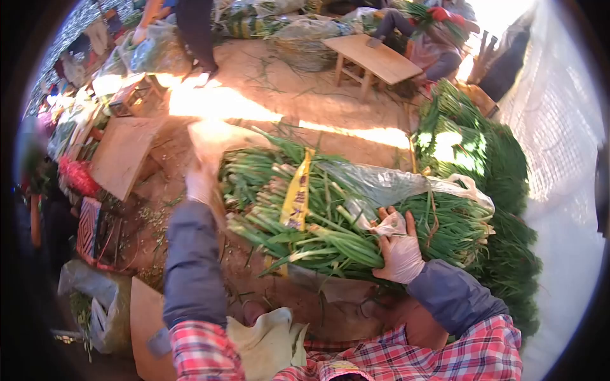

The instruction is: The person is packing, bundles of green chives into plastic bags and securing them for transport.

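Head view
Bundle: a big sheaf of green onions [330,216] lies crosswise in front of the person, held up between both arms above the dirt floor.
Right hand: the gloved right hand [399,249] lies flat on the near side of the bundle, fingers spread and pressed against the stalks (also catching a fold of plastic).
Left hand: the left hand [201,183] is at the bundle's left end, against the cut ends; whether its fingers are curled or spread I cannot tell, as glare washes it out.
Bag: a clear plastic bag [394,184] is draped over the right half of the bundle.
Band: a yellow band [297,193] runs across the bundle left of the bag.
Heap: more greens [483,152] are stacked right of the bundle.
Table: a low wooden table [375,58] stands well beyond the bundle, a seated person [438,44] just beside it.
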`<state>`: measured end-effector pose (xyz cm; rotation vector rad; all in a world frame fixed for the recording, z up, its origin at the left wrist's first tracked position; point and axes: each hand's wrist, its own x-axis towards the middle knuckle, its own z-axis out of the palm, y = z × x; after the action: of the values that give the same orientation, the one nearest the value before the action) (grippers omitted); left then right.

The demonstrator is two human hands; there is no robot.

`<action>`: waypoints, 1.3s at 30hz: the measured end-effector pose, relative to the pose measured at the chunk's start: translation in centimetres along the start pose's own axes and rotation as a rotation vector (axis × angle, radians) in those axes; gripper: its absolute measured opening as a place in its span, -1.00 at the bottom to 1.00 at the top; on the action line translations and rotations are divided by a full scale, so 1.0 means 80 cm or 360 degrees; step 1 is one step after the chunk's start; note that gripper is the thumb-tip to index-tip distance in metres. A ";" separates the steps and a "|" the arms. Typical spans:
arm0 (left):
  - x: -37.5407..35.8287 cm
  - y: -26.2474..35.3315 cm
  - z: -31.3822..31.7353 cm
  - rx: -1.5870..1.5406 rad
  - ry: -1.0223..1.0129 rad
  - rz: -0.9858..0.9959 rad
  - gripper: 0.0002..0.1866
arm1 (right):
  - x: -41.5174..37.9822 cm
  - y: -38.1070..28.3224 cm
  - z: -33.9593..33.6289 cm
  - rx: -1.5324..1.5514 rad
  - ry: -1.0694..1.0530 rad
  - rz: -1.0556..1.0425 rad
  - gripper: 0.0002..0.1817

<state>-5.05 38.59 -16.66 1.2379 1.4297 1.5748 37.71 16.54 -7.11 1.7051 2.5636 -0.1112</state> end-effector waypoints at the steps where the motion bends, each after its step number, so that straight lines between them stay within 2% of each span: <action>1: -0.005 0.099 0.035 0.0026 0.0042 -0.0031 -0.69 | 0.001 0.002 0.001 -0.0001 -0.0003 0.0004 0.09; 2: 0.018 0.148 0.040 0.0175 -0.0262 -0.0137 -0.71 | 0.001 0.003 0.002 0.0001 -0.0009 0.0006 0.09; 3: 0.037 0.163 0.037 0.0324 -0.0561 -0.0245 -0.73 | 0.002 0.002 0.002 0.0002 -0.0022 0.0001 0.10; 5: 0.082 0.056 -0.007 0.1226 -0.0668 0.0222 -0.74 | 0.001 0.002 0.003 -0.0036 -0.0076 -0.0006 0.08; 6: 0.104 0.027 -0.015 0.1675 -0.0687 0.0506 -0.75 | 0.004 0.005 0.005 -0.0043 -0.0056 -0.0018 0.08; 7: 0.052 0.035 -0.017 0.1699 -0.0569 0.0096 -0.73 | 0.002 0.007 0.007 -0.0041 -0.0050 -0.0027 0.07; 9: 0.034 -0.171 -0.110 0.1624 -0.0636 -0.0213 -0.59 | 0.000 0.010 0.009 -0.0068 -0.0044 -0.0033 0.04; 10: -0.025 -0.131 -0.111 0.1357 -0.0717 -0.0670 -0.59 | -0.001 0.011 0.010 -0.0039 -0.0049 -0.0023 0.04; 11: -0.083 -0.054 -0.096 0.1045 -0.0694 -0.1055 -0.59 | -0.001 0.010 0.010 -0.0023 -0.0041 -0.0016 0.03; 13: -0.136 0.022 -0.098 0.0661 -0.0421 -0.1139 -0.58 | -0.003 0.007 0.004 -0.0057 -0.0013 -0.0004 0.07; 15: -0.137 0.037 -0.124 0.0415 0.0009 -0.0656 -0.62 | -0.006 0.003 -0.004 -0.0060 0.0067 -0.0034 0.11; 16: -0.147 0.074 -0.116 0.0282 0.0219 -0.0413 -0.64 | -0.008 0.003 -0.005 -0.0064 0.0078 -0.0034 0.15; 17: -0.165 0.108 -0.103 0.0269 0.0259 -0.0060 -0.66 | -0.011 0.001 -0.005 -0.0070 0.0128 -0.0032 0.14; 18: -0.199 0.189 -0.051 0.0249 0.0297 0.0298 -0.66 | -0.012 -0.001 -0.007 -0.0088 0.0132 -0.0030 0.12; 20: -0.266 0.265 0.023 0.0547 -0.0280 0.0802 -0.60 | -0.017 -0.003 -0.009 -0.0058 0.0209 -0.0035 0.04; 21: -0.292 0.296 0.061 0.0695 -0.0700 0.1107 -0.51 | -0.019 -0.004 -0.012 -0.0013 0.0281 -0.0039 -0.03; 22: -0.313 0.317 0.096 0.0992 -0.0987 0.1396 -0.36 | -0.018 -0.006 -0.019 -0.0015 0.0073 0.0015 -0.17; 23: -0.329 0.322 0.127 0.1275 -0.1190 0.1418 -0.17 | -0.018 -0.008 -0.025 -0.0004 0.0073 0.0028 -0.29; 25: -0.335 0.306 0.177 0.1802 -0.1254 0.1456 0.16 | -0.011 -0.001 -0.013 -0.0022 0.0174 -0.0025 -0.33; 27: -0.313 0.281 0.199 0.2131 -0.1157 0.1236 0.25 | -0.006 0.002 -0.037 0.0141 -0.0078 -0.0053 -0.37; 28: -0.300 0.271 0.202 0.2236 -0.1247 0.0964 0.29 | -0.007 0.001 -0.043 0.0082 -0.0128 -0.0060 -0.39; 31: -0.300 0.251 0.210 0.2298 -0.1201 0.0802 0.22 | -0.025 0.005 -0.045 -0.0075 0.0024 0.0001 -0.41; 33: -0.305 0.241 0.211 0.2257 -0.1066 0.0822 0.17 | -0.071 0.030 -0.076 0.0258 0.0500 -0.0307 -0.43; 35: -0.309 0.233 0.212 0.2257 -0.0987 0.0812 0.10 | -0.117 0.073 -0.123 0.0455 0.0835 -0.0087 -0.36; 36: -0.312 0.232 0.214 0.2278 -0.0976 0.0805 0.06 | -0.136 0.112 -0.120 0.0513 0.1162 0.0021 -0.39; 38: -0.311 0.226 0.214 0.2256 -0.0904 0.0859 -0.06 | -0.178 0.192 -0.094 0.1042 0.1144 0.0692 -0.24; 39: -0.304 0.233 0.217 0.2141 -0.0897 0.0700 -0.15 | -0.193 0.225 -0.063 0.1397 0.1129 0.0974 -0.18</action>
<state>21.35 18.85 -4.35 2.5902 1.8686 0.1539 60.22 9.78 -1.20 3.2787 2.3421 -0.8261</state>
